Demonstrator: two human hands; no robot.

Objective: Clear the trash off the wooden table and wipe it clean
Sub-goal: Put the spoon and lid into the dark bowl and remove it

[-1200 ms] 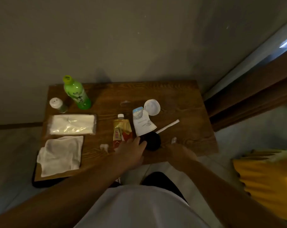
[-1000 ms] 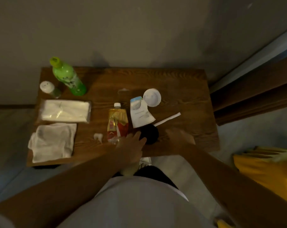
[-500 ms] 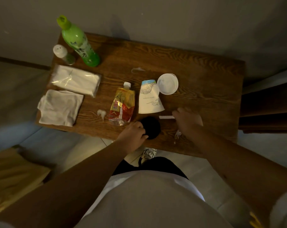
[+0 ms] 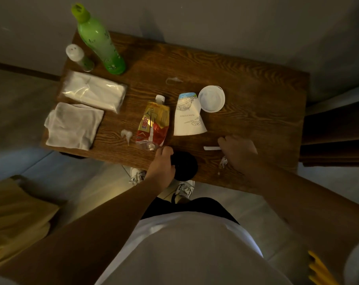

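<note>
On the wooden table [image 4: 246, 75] lie a crushed red-and-yellow bottle [image 4: 154, 124], a flattened paper cup [image 4: 187, 118], a white lid [image 4: 211, 99], a white paper strip [image 4: 211, 148] and small paper scraps [image 4: 126, 135]. My left hand [image 4: 162, 165] grips a black round object [image 4: 185, 166] at the near edge. My right hand [image 4: 239, 153] lies curled over the strip's right end, beside a crumpled scrap [image 4: 223, 162]. I cannot tell whether its fingers pinch the strip.
A green bottle [image 4: 98, 40] and a small shaker [image 4: 79, 57] stand at the far left. A tissue pack [image 4: 94, 91] and a folded white cloth [image 4: 73, 125] lie left. A brown paper bag [image 4: 16, 219] sits on the floor left; something yellow [image 4: 320, 270] is low right.
The view has tilted down and moved closer over the table. My right hand moved from the near edge onto the strip; my left hand closed around the black object.
</note>
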